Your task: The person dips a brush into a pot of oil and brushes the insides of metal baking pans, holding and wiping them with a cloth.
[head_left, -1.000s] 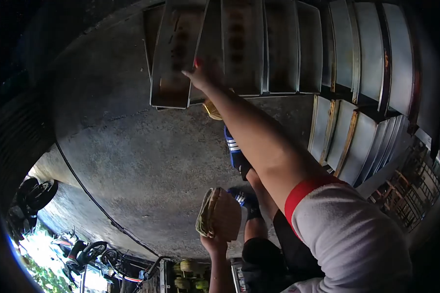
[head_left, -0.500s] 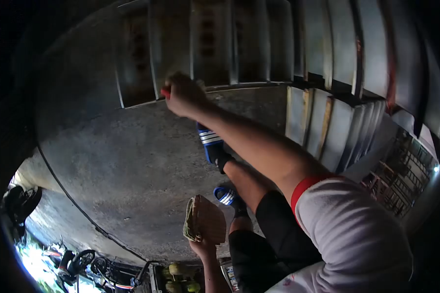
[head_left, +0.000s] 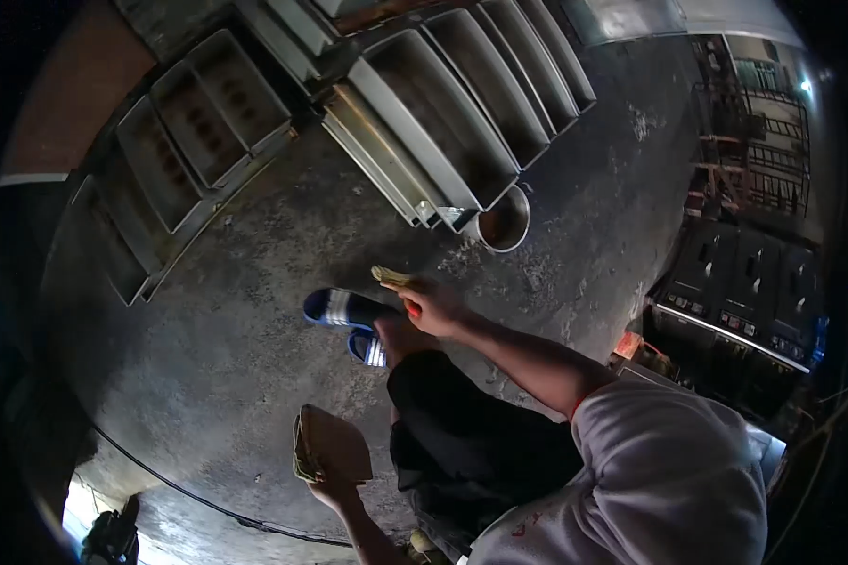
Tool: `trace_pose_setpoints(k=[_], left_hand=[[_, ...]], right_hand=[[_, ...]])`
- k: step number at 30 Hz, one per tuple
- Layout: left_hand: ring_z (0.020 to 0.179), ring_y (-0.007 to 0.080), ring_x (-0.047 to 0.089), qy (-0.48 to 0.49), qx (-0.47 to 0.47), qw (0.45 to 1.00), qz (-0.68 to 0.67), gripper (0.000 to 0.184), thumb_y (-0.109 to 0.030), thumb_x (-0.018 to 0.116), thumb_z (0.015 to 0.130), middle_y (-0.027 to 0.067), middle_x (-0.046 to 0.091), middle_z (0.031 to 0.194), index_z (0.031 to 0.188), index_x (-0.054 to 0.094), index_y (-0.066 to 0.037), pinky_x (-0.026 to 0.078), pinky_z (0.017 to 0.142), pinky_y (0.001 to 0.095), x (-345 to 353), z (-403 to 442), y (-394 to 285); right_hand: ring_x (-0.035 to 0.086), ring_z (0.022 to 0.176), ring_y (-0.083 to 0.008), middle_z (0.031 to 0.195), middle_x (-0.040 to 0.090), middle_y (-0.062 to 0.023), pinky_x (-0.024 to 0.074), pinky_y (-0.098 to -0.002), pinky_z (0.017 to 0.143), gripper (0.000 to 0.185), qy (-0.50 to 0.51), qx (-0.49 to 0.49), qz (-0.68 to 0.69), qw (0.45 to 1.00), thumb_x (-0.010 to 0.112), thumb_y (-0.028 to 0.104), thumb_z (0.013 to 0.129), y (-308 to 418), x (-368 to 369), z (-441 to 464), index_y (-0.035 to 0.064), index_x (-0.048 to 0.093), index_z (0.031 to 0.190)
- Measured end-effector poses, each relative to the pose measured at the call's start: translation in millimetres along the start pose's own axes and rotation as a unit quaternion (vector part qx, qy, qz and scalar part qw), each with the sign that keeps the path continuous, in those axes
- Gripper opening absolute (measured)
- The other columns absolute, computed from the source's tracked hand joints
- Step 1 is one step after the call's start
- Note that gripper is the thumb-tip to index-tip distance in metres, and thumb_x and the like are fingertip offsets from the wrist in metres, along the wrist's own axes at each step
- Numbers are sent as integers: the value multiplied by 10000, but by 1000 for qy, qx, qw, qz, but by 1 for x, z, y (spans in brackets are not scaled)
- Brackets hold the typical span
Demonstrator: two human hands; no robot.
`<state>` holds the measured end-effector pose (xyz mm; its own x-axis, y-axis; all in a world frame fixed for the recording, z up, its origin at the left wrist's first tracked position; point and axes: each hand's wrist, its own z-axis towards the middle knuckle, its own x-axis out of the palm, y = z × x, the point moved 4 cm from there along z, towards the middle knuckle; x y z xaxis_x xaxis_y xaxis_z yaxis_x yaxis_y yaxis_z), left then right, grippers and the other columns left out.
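My left hand [head_left: 334,492] is closed on the lower end of a flat tan woven-looking piece [head_left: 341,444] with a pale, rough edge, held low over the floor. My right hand [head_left: 435,309] grips what looks like a brush [head_left: 392,276] with pale bristles; a bit of red handle shows below the fingers. It hangs above the floor, nearest my feet in blue-and-white slippers [head_left: 334,307]. Beyond this hand stand long rectangular metal pans [head_left: 443,99], tilted side by side, apart from the brush. More metal pans [head_left: 198,122] with dark stains lie at the upper left.
Beside the near end of the pans sits a round container [head_left: 504,224]. A dark oven-like unit [head_left: 735,292] with several handles is at the right. A black cable [head_left: 170,478] crosses the concrete floor [head_left: 217,367] at the lower left.
My view has swung toward the right-hand stack of pans. My right arm has drawn back from the stained pans toward my body, and its brush now shows. The left hand keeps its tan piece.
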<state>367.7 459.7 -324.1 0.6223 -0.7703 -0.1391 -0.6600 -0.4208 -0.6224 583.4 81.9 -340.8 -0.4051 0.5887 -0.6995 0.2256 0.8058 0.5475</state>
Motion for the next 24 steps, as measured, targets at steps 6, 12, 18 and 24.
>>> trace_pose_setpoints(k=[6, 12, 18, 24], left_hand=[[913, 241, 600, 13, 15, 980, 196, 457, -260, 647, 886, 130, 598, 1122, 1233, 512, 5, 551, 742, 406, -13, -48, 73], [811, 220, 612, 7, 38, 940, 340, 477, -322, 679, 862, 126, 648, 976, 1163, 554, 27, 548, 697, 382, 31, -97, 127], [909, 297, 619, 0, 99, 900, 425, 437, -284, 621, 890, 193, 635, 1076, 1161, 560, 53, 511, 781, 406, 107, -143, 180], [918, 225, 604, 56, 108, 893, 433, 416, -240, 629, 896, 141, 622, 1086, 1183, 534, 45, 519, 789, 361, 203, -174, 233]], right_hand=[[634, 930, -319, 1052, 633, -149, 527, -409, 772, 434, -87, 47, -57, 993, 597, 57, 813, -188, -62, -90, 189, 596, 1227], [603, 1028, -297, 1118, 635, -103, 517, -405, 845, 452, -130, 89, -157, 975, 553, 119, 853, -348, -81, -52, 338, 565, 1248], [565, 1098, -289, 1129, 637, -92, 469, -423, 909, 428, -59, 142, -189, 970, 531, 150, 846, -433, -55, -15, 307, 585, 1241], [549, 1088, -320, 1125, 629, -98, 462, -423, 928, 361, -161, -3, -146, 976, 582, 149, 834, -449, -61, -16, 217, 624, 1186]])
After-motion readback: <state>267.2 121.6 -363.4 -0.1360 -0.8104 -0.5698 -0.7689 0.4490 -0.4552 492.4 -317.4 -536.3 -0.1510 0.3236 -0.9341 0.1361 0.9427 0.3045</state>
